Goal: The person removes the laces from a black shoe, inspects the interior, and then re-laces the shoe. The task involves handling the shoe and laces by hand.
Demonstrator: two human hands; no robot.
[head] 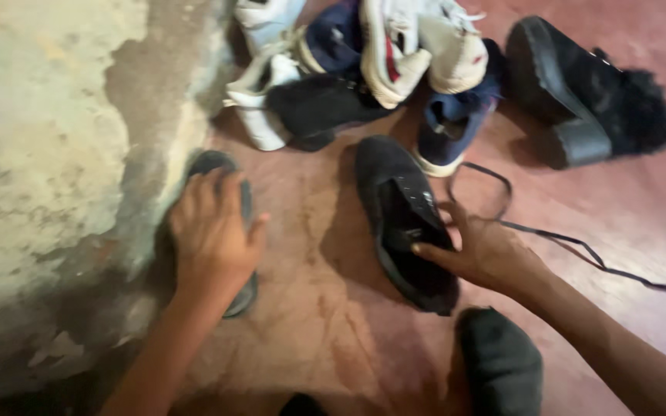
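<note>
Left hand: the left hand (211, 231) lay palm down, fingers spread, on a dark grey flat shoe insole (225, 231) at centre left of the frame; it pressed on the insole rather than closing round it.
Insole: it lay on the floor just beside the foot of the wall, its rounded end showing above the fingers and its other end below the wrist.
Right hand: the right hand (481, 250) sat at centre right, its fingers hooked over the opening edge of a black low-cut fabric shoe (406, 219); how firmly it gripped could not be told.
Black shoe: it lay on the floor in the middle of the frame, opening turned up, one end toward the pile, the other toward the person.
Lace: a thin black shoelace (580, 248) looped just above the right hand and trailed off to the right edge of the frame.
Pile: at upper centre lay white sneakers (418, 46), a navy blue slip-on shoe (452, 127) and, at upper right, a black chunky-heeled boot with a furry cuff (591, 88).
Foreground: a dark grey sock-like shape (501, 362) sat at lower centre right.
Floor: worn reddish cement floor (310, 308).
Wall: peeling, stained plaster wall (48, 154) filling the left of the frame.
</note>
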